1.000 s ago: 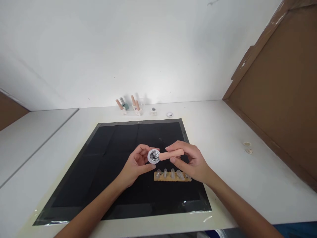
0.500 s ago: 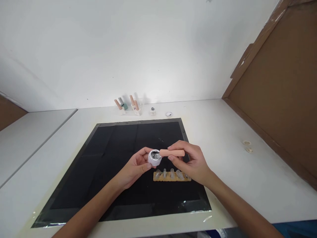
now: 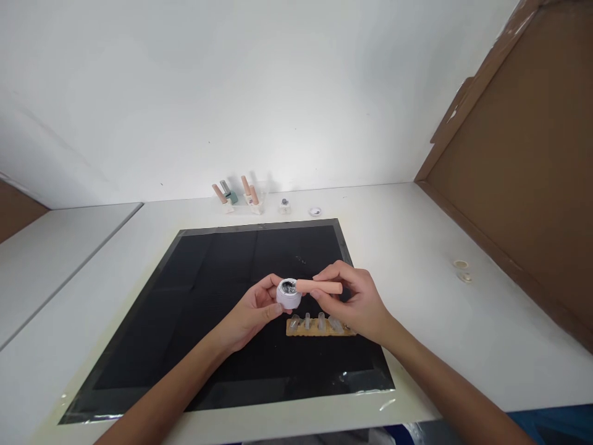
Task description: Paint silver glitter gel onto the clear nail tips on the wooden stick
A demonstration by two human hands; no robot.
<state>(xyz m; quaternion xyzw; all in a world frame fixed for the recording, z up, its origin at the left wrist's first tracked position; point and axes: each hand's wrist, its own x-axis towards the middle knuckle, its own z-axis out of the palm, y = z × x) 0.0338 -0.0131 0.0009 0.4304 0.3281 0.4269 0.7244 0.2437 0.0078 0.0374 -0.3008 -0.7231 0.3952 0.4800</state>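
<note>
My left hand (image 3: 259,306) is closed around a small white jar (image 3: 288,299), uncapped and tilted, with silvery and dark gel showing inside. My right hand (image 3: 352,296) pinches the peach handle of a nail polish brush (image 3: 322,287). The brush end of that handle sits at the jar's mouth; its bristles are hard to make out. Just below both hands, a tan strip (image 3: 315,330) lies on the black mat, bearing several clear nail tips (image 3: 321,321). My right hand hides the strip's right end.
The black mat (image 3: 222,266) is taped to a white table. Behind it stand several polish bottles with peach caps (image 3: 254,195), a small bottle (image 3: 284,207) and a white lid (image 3: 315,211). Two small round pieces (image 3: 461,264) lie to the right, near a cardboard panel (image 3: 519,161).
The brush handle has shifted slightly left and dipped at its right end, with my right hand following. My left hand holds the jar almost where it was.
</note>
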